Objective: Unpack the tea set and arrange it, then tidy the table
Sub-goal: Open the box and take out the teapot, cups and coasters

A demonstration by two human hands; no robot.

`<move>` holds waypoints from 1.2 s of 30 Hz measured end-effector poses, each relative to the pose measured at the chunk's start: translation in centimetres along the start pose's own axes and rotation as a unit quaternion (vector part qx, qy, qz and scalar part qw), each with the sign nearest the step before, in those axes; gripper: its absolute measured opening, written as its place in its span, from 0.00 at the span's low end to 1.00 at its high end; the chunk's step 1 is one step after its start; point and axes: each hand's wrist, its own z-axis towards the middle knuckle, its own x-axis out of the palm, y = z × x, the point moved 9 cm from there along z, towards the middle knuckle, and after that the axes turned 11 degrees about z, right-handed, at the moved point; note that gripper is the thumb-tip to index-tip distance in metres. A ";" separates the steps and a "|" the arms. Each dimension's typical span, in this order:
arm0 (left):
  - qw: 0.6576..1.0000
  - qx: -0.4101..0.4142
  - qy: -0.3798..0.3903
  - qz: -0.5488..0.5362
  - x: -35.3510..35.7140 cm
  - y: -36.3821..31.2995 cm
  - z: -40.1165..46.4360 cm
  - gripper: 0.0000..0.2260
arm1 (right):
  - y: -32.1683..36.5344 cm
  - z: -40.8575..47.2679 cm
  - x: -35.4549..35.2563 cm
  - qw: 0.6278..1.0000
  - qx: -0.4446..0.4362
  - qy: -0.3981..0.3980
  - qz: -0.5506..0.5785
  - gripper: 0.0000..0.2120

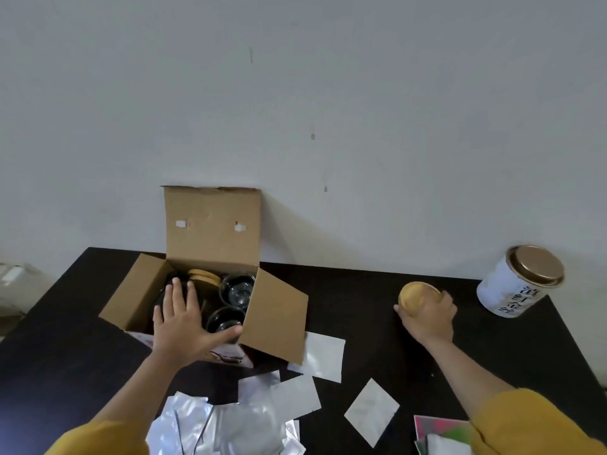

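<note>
An open cardboard box (210, 224) stands at the back left of the dark table (361, 290), its lid flap leaning on the wall. Inside lie glass cups (238, 289), a second glass cup (225, 318) and a stack of wooden coasters (204, 277). My left hand (184, 320) reaches into the box with fingers spread flat over a dark round item, thumb against the nearer cup. My right hand (427, 315) grips a round wooden-lidded piece (417, 297) over the table, right of the box.
A white tin with a gold lid (519, 284) stands tilted at the back right. Silver foil pouches (226, 418) lie heaped at the front, two more (325, 356), (371, 412) scattered mid-table. A pink and green packet (440, 431) sits front right.
</note>
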 end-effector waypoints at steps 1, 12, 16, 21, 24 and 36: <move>1.000 -0.001 -0.002 0.000 0.0 0.0 0.0 0.67 | -0.4 0.7 -0.2 1.000 0.001 -0.001 -0.003 0.39; 1.000 0.000 -0.009 0.004 0.3 0.2 0.2 0.66 | -0.3 3.8 -0.4 1.000 0.014 -0.003 -0.003 0.40; 1.000 -0.001 -0.010 0.003 0.3 0.2 0.2 0.66 | 0.1 3.6 -0.6 0.998 0.003 0.027 -0.052 0.47; 1.000 0.006 -0.003 -0.011 0.1 0.1 0.1 0.67 | 1.6 0.6 -0.5 0.998 -0.016 0.048 -0.037 0.47; 1.000 0.007 0.007 -0.010 -0.1 -0.1 -0.1 0.68 | 4.2 -2.7 0.2 0.997 -0.041 0.065 0.014 0.43; 0.995 0.055 0.079 -0.028 -0.8 -0.2 -0.7 0.71 | 26.8 -18.3 5.5 0.945 -0.262 0.146 0.132 0.22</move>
